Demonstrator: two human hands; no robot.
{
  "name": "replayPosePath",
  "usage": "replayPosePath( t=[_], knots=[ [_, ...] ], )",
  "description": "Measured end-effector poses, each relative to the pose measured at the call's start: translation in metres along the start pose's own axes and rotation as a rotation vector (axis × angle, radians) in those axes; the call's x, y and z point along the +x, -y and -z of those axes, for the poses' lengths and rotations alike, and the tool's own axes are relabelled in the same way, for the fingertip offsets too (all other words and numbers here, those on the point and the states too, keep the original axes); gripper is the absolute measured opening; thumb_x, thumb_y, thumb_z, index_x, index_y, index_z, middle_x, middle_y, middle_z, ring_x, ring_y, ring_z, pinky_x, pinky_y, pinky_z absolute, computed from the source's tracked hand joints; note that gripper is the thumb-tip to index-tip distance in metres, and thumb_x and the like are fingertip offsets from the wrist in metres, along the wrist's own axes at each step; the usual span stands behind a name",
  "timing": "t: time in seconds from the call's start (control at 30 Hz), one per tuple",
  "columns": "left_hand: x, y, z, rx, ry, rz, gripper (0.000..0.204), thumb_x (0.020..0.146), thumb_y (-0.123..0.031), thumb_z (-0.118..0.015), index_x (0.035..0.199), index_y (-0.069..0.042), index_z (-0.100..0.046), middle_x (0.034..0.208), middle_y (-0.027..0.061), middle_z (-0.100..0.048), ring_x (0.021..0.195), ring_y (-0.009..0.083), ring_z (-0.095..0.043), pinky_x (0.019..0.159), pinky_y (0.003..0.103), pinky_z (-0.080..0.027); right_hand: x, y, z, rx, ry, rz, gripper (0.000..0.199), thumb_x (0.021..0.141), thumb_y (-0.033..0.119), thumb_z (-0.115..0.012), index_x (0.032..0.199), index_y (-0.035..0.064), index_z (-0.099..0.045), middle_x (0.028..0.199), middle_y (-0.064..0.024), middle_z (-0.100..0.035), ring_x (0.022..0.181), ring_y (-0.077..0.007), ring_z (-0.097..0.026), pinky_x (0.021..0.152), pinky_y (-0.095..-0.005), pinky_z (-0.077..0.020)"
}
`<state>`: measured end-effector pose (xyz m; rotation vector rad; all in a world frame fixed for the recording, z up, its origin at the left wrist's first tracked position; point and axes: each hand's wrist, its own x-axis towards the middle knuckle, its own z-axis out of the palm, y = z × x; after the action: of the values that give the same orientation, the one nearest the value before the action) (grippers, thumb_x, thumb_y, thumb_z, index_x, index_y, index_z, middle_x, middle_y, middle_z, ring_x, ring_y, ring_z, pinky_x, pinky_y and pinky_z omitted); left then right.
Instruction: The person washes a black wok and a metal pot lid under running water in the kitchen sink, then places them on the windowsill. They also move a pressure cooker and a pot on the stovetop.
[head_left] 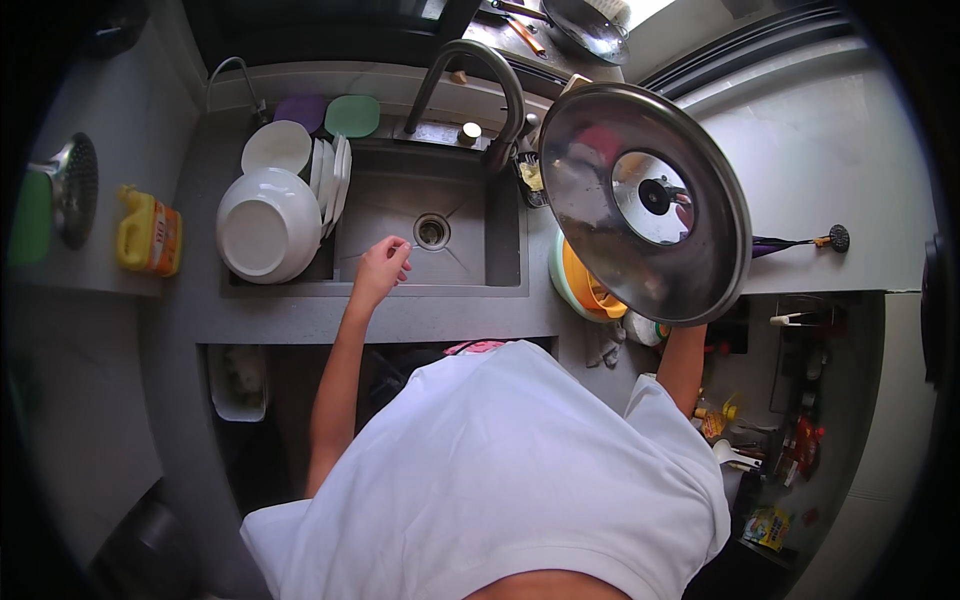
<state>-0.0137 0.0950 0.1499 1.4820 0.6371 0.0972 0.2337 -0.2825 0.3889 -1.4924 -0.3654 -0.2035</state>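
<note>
My left hand [383, 268] hovers over the near edge of the sink [385, 215], close to the drain [432, 232]. Its fingers are curled in, and I see nothing between them. On the right, my right forearm [684, 362] passes behind a large round metal pan lid [590, 190] with a glass centre and a dark middle piece. My right hand holds this lid up, tilted, over the counter. Most of that hand is hidden; a bit of it seems to show through the glass. Partly behind the lid, an orange basin [578, 268] sits inside a pale green one.
White bowls [262, 232] and plates [335, 185] lean at the sink's left side. The tall faucet [510, 85] arches over the back edge. A yellow jug [148, 232] stands far left. A wok [585, 30] lies beyond the window. Open shelves with bottles are low right.
</note>
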Motion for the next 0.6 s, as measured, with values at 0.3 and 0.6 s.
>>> replayPosePath(
  t=[0.3, 0.6],
  knots=[
    [0.097, -0.083, -0.083, 0.32, -0.15, -0.364, 0.052, 0.078, -0.041, -0.075, 0.117, -0.008, -0.065, 0.111, 0.0107, -0.069, 0.099, 0.028, -0.067, 0.088, 0.037, -0.053, 0.04, -0.023, -0.013, 0.145, 0.002, 0.062, 0.027, 0.098, 0.025, -0.062, 0.1, -0.0013, -0.068, 0.083, -0.0071, -0.071, 0.074, -0.0131, -0.064, 0.067, -0.0273, -0.0509],
    [0.159, -0.118, -0.129, 0.472, -0.275, -0.524, 0.034, 0.083, -0.039, -0.073, 0.091, -0.006, -0.064, 0.085, 0.0125, -0.069, 0.084, 0.0323, -0.067, 0.072, 0.044, -0.049, 0.082, -0.036, -0.065, 0.341, -0.046, 0.155, 0.023, 0.098, 0.02, -0.061, 0.097, -0.0014, -0.068, 0.082, -0.0076, -0.071, 0.074, -0.013, -0.063, 0.066, -0.0273, -0.0504]
  ],
)
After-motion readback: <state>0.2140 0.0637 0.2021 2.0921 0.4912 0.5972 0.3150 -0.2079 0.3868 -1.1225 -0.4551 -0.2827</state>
